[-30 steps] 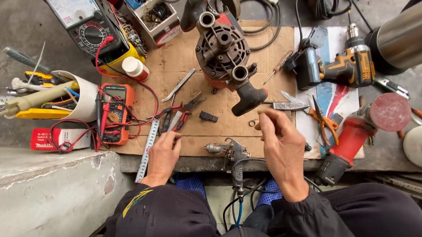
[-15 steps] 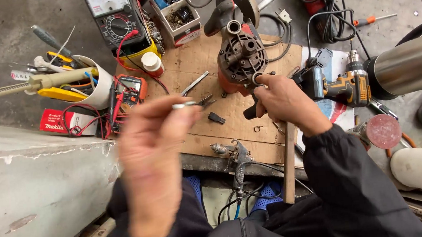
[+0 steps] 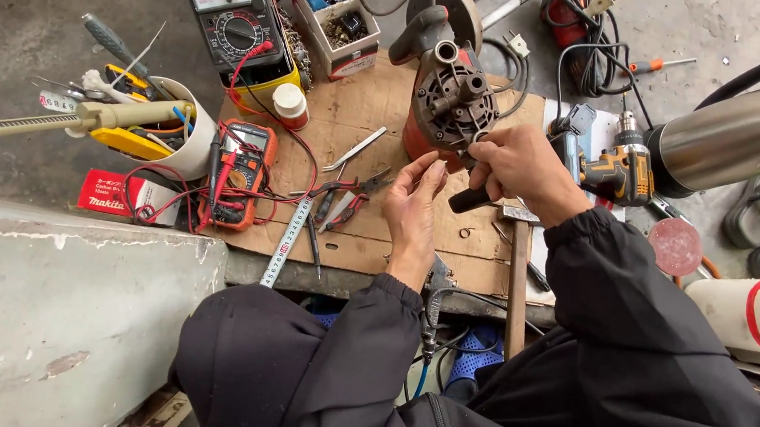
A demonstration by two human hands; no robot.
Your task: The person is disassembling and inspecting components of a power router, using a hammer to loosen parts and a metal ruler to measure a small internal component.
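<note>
A red and grey pump motor (image 3: 448, 102) stands on a sheet of cardboard (image 3: 347, 118) in front of me. My right hand (image 3: 524, 169) is closed around a black-handled tool (image 3: 466, 201) and rests against the pump's lower right side. My left hand (image 3: 415, 206) is held just left of it, fingers stretched out and close together, the tips near the pump's base. I cannot tell whether a small part sits between those fingertips.
A wooden-handled hammer (image 3: 517, 262) lies under my right wrist, a yellow cordless drill (image 3: 616, 170) to the right beside a steel cylinder (image 3: 723, 140). An orange multimeter (image 3: 243, 169), red pliers (image 3: 352, 198), tape measure (image 3: 288, 242) and white tool bucket (image 3: 183, 138) lie left, past a concrete ledge (image 3: 48, 308).
My left hand, raised close to the camera half a second ago, has dropped down beside the pump. My right hand has stayed at the pump's base on the black handle.
</note>
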